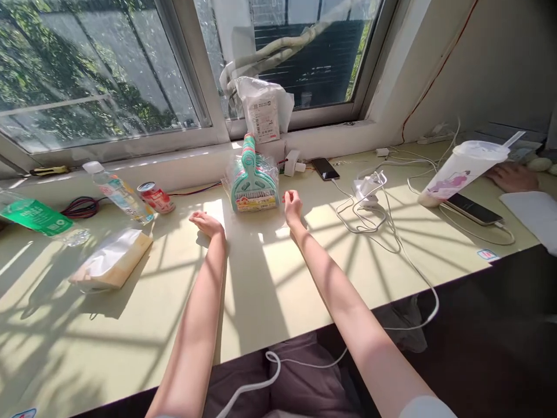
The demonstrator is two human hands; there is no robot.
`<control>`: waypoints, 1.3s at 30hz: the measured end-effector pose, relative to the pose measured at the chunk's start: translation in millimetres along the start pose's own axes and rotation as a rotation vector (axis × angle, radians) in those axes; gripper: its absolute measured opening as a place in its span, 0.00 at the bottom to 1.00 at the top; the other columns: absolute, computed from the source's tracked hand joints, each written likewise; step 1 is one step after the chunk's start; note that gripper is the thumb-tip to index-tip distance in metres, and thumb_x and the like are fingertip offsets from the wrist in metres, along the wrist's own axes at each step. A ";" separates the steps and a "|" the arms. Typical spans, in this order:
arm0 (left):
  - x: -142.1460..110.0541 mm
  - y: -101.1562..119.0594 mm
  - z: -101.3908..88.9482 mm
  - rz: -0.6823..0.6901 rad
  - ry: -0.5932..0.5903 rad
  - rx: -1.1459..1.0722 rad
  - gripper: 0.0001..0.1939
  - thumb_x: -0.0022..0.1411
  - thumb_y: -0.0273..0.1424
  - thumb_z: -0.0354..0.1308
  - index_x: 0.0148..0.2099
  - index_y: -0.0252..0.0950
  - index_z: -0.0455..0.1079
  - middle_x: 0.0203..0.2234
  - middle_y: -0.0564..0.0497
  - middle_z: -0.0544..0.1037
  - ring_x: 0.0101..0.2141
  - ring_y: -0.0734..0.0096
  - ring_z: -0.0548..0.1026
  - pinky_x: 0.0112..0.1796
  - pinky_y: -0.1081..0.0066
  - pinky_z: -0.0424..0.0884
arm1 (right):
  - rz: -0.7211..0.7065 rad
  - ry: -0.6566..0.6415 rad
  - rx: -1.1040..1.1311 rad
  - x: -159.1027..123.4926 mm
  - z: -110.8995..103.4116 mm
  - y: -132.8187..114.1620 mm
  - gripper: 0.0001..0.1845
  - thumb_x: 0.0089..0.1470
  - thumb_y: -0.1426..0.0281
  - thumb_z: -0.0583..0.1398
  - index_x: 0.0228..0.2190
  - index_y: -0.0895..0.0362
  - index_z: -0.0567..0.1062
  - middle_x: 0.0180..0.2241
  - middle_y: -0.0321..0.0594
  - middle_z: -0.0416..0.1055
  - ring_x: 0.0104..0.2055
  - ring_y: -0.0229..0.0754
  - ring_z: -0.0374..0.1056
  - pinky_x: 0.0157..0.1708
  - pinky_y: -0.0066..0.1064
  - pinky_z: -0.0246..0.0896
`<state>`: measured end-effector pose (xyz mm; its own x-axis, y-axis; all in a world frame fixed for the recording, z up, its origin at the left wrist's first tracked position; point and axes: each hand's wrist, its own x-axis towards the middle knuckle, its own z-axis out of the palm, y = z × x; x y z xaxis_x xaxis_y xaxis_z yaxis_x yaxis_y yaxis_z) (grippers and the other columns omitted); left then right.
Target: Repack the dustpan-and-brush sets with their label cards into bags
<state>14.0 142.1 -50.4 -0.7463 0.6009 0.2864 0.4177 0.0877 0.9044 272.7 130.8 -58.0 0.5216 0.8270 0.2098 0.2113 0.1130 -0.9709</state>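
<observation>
A small green dustpan and brush set (255, 180), wrapped in clear plastic, stands against the wall under the window, with a yellow label on its front. To its left, my left hand (208, 223) rests on the table, fingers stretched out and holding nothing. My right hand (293, 208) stands on its wrist just right of the set, apart from it. Its fingers are curled closed, with small red spots at the tips; what they enclose, if anything, is hidden.
At left are a tissue pack (113, 258), a red can (155, 198), a labelled bottle (119, 194) and a green-labelled bottle (37, 216). Right are a phone (325, 169), a charger with white cables (369, 188), a tilted cup (463, 171), another phone (472, 209) and another person's hand (513, 176).
</observation>
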 end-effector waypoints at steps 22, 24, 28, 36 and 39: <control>-37.7 28.3 -10.4 0.235 -0.357 -0.265 0.14 0.72 0.44 0.61 0.49 0.40 0.72 0.59 0.33 0.73 0.68 0.41 0.65 0.71 0.42 0.60 | -0.345 -0.061 -0.137 -24.5 -1.3 -23.8 0.11 0.66 0.70 0.61 0.47 0.52 0.80 0.46 0.44 0.83 0.38 0.46 0.74 0.47 0.39 0.73; -39.1 36.6 -17.2 0.142 -0.349 -0.376 0.13 0.74 0.44 0.59 0.49 0.40 0.71 0.54 0.38 0.77 0.64 0.48 0.71 0.67 0.49 0.66 | -0.402 -0.077 -0.122 -34.8 -7.1 -36.6 0.11 0.68 0.68 0.61 0.48 0.51 0.81 0.46 0.43 0.83 0.38 0.46 0.74 0.46 0.37 0.73; -21.1 51.7 -47.9 -0.012 -0.715 -0.620 0.18 0.70 0.49 0.66 0.44 0.38 0.75 0.41 0.44 0.84 0.54 0.49 0.80 0.56 0.56 0.77 | -0.388 -0.119 -0.089 -54.6 -19.4 -51.3 0.14 0.69 0.67 0.61 0.54 0.52 0.81 0.47 0.44 0.83 0.38 0.46 0.76 0.45 0.37 0.73; -6.1 30.7 -102.8 -0.293 -0.880 -0.627 0.14 0.65 0.39 0.72 0.45 0.36 0.78 0.31 0.47 0.84 0.39 0.55 0.86 0.42 0.62 0.84 | -0.436 -0.203 -0.334 -94.3 -10.0 -66.2 0.20 0.67 0.74 0.66 0.59 0.54 0.79 0.63 0.53 0.76 0.62 0.55 0.72 0.61 0.45 0.68; -19.0 15.3 -103.4 -0.372 -0.770 -0.651 0.10 0.69 0.36 0.67 0.48 0.36 0.78 0.33 0.47 0.85 0.37 0.59 0.85 0.38 0.66 0.82 | -0.658 -0.442 -0.522 -111.5 -3.0 -73.1 0.09 0.73 0.72 0.63 0.49 0.52 0.84 0.59 0.49 0.79 0.64 0.55 0.70 0.65 0.47 0.61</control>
<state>-19.0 49.8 -9.3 -0.1472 0.9827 -0.1123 -0.2949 0.0648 0.9533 201.5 28.7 -10.1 -0.1714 0.8305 0.5300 0.7501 0.4588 -0.4763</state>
